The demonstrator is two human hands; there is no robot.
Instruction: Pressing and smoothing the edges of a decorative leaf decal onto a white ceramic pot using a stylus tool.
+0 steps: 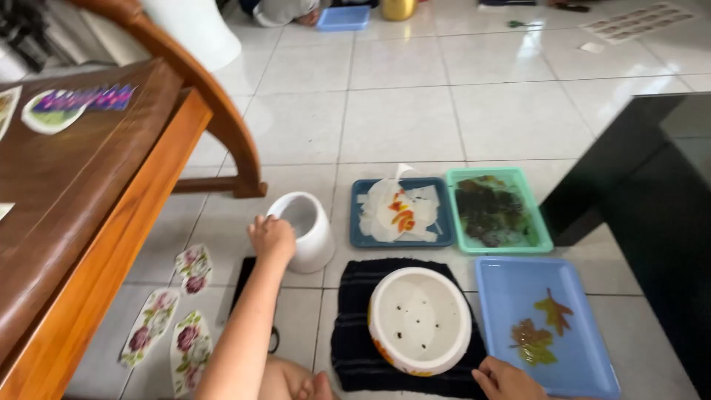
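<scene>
The person sits on the tiled floor [400,118], and everything lies close around them so that each hand can get to it.

The left hand [271,235] is curled over the rim of a small white pot [305,228]. It holds the pot by its edge. The pot is smooth and round, with a wide open top. It stands upright on the floor, just beside a dark blue tray [404,238].

The right hand [507,379] rests low down, at the corner of a light blue tray [585,370]. Part of it is cut off by the edge of the picture, so I cannot tell if it is wide open or closed.

Between the hands sits a big white bowl-shaped pot [419,320] with little holes in its bottom. It lies on a dark cloth [355,348]. The cloth looks soft, so the hard pot may not slip or bump on the tiles.

The light blue tray looks wet, and leaf pictures [542,330] in red and green lie flat in it. The dark blue tray holds thin white paper pieces [385,215] with some orange on them. A green tray [541,237] holds dark leafy sheets that also look wet.

Flower pictures [174,318], cut out in pink and green, lie flat on the floor beside a shiny brown wooden worktop [81,200].
</scene>
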